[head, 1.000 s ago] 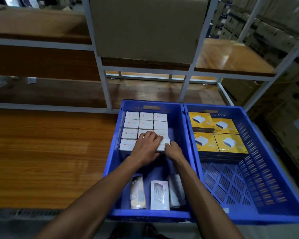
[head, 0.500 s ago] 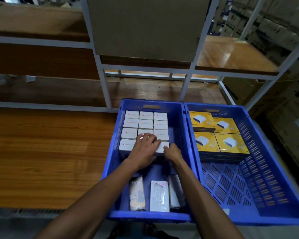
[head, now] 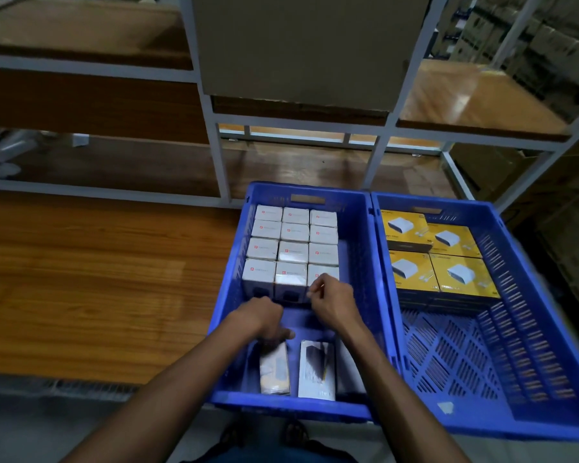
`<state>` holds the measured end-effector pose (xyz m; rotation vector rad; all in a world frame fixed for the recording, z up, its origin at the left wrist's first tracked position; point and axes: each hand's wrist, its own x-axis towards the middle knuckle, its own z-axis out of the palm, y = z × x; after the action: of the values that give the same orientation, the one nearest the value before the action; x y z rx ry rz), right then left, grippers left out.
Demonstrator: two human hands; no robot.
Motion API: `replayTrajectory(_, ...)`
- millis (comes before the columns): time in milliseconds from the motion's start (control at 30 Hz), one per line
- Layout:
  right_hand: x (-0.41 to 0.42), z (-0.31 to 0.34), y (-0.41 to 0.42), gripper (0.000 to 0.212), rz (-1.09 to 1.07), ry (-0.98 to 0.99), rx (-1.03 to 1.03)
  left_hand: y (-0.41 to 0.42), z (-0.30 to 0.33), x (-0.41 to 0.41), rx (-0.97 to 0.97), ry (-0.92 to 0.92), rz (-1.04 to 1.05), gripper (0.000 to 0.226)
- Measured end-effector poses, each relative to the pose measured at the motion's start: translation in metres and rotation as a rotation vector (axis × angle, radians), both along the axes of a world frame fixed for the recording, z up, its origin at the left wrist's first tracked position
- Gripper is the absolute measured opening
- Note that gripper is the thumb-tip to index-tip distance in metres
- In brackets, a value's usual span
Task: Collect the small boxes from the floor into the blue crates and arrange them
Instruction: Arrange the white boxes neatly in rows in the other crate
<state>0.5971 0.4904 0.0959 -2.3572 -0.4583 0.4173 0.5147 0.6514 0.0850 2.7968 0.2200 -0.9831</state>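
A white metal rack (head: 214, 142) with brown wooden shelves (head: 475, 98) fills the far side, and a large cardboard box (head: 301, 45) sits on it. A glossy wooden board (head: 97, 282) lies at left, stacked cartons (head: 562, 38) dimly at right.

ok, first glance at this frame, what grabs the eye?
The tight grid of white boxes filling the far half of the left blue crate, both hands just in front of it. Next, the yellow boxes at the far end of the right blue crate.
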Motion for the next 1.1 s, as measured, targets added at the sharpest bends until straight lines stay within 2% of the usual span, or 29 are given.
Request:
replayTrajectory(67,-0.004,-0.001,0.004,0.023,0.143,0.123,-0.141,-0.006,-0.003,-0.002,-0.023,0.115,0.014,0.073)
replayTrajectory(133,-0.007,-0.007,0.006,0.019,0.249,0.169,-0.243,-0.008,-0.002,-0.002,-0.054,0.184,0.030,0.073)
replayTrajectory(267,-0.008,-0.015,0.003,0.023,0.251,0.176,-0.257,-0.002,0.003,-0.001,-0.139,0.111,0.089,0.067)
replayTrajectory(367,-0.001,-0.010,-0.001,0.023,0.102,0.130,-0.129,0.005,0.008,0.001,-0.276,-0.092,0.155,0.061)
replayTrajectory(500,0.007,0.004,-0.010,0.036,-0.151,0.079,0.110,0.016,0.022,0.007,-0.592,-0.351,0.392,0.042)
replayTrajectory(633,0.007,0.017,-0.010,0.051,-0.309,0.313,0.322,0.020,0.035,0.011,-1.035,-0.475,0.704,0.032)
replayTrajectory(733,0.011,0.026,-0.008,0.071,-0.309,0.437,0.396,0.020,0.042,0.014,-1.258,-0.573,0.868,0.035)
replayTrajectory(800,0.008,0.034,-0.008,0.075,-0.285,0.544,0.492,0.020,0.043,0.013,-1.378,-0.611,0.940,0.038)
replayTrajectory(900,-0.001,0.041,-0.009,0.067,-0.227,0.669,0.637,0.018,0.039,0.010,-1.472,-0.673,1.013,0.042)
replayTrajectory(967,-0.003,0.040,-0.008,0.057,-0.184,0.685,0.737,0.019,0.038,0.007,-1.491,-0.733,1.013,0.055)
replayTrajectory(1100,0.000,0.040,-0.003,0.053,-0.210,0.684,0.871,0.024,0.038,0.001,-1.372,-0.836,0.740,0.074)
